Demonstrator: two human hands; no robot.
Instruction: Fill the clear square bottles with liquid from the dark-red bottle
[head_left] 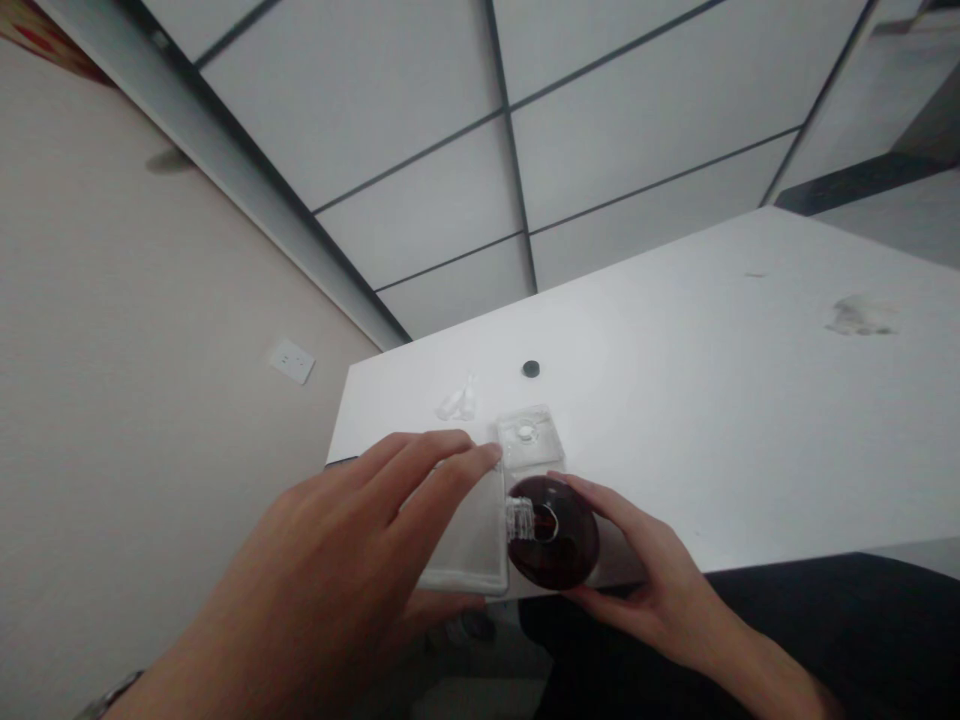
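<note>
My left hand (360, 540) is closed around a clear rectangular bottle (472, 540), which lies tilted on its side with its threaded neck pointing right. That neck meets the mouth of a dark brown round bottle (562, 555); whether liquid is flowing I cannot tell. The brown bottle is gripped from the right by my right hand (645, 570), thumb and fingers on either side of it. Just beyond the two bottles, a second clear square container (531, 437) with a white round spot near its middle rests on the white table.
A small dark cap (531, 369) lies on the white table (675, 400), right of some small clear plastic pieces (457, 402). Far to the right is a greyish smudge (861, 315). A wall with a socket (292, 361) borders the left; panelled doors (420, 180) stand behind.
</note>
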